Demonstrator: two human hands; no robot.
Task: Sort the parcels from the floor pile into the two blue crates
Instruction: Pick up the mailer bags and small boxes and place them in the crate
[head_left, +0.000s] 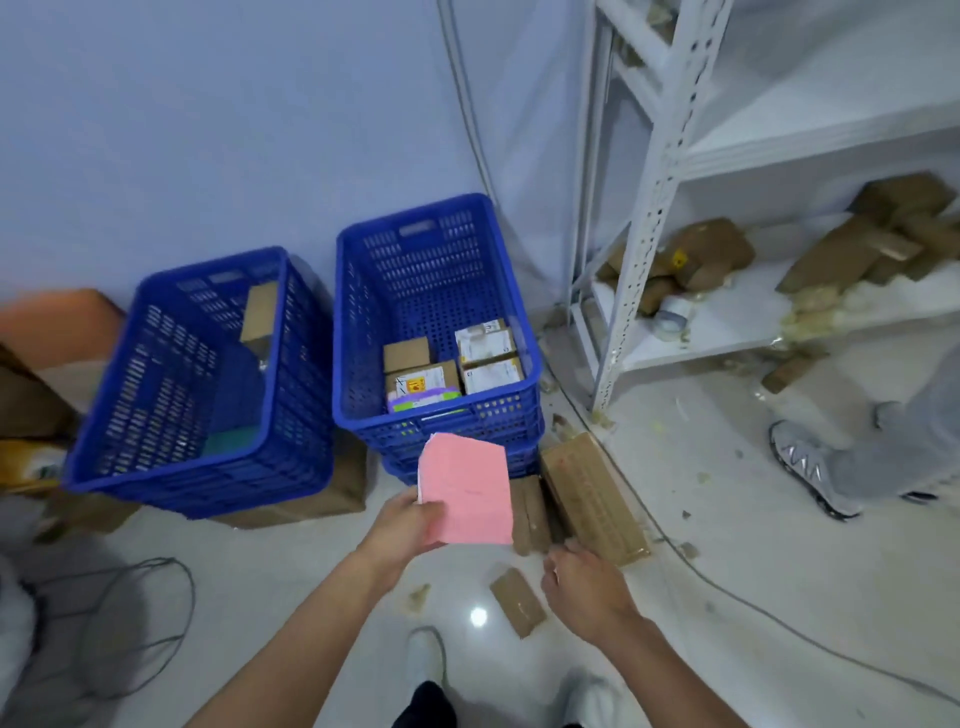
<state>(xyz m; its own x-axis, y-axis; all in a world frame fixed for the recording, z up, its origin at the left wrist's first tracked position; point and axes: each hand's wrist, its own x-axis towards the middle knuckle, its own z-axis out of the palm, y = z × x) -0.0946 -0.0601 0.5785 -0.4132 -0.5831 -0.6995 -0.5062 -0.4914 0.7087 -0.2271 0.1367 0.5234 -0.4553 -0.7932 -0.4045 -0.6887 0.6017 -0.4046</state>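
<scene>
Head view: the left hand (402, 530) pinches a flat pink paper-wrapped parcel (467, 493) by its near left corner, just short of the right blue plastic crate (441, 423); placing seems to be in hand, and the next move calls for lifting it over that rim; the right hand (587, 587), loosely curled and empty, hovers by the brown cardboard parcels (592, 499) on the floor; what lies in the left blue plastic crate (156, 374) is blurred.

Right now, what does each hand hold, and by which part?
The left hand grips the pink parcel by its lower-left corner; the right hand holds nothing.
</scene>
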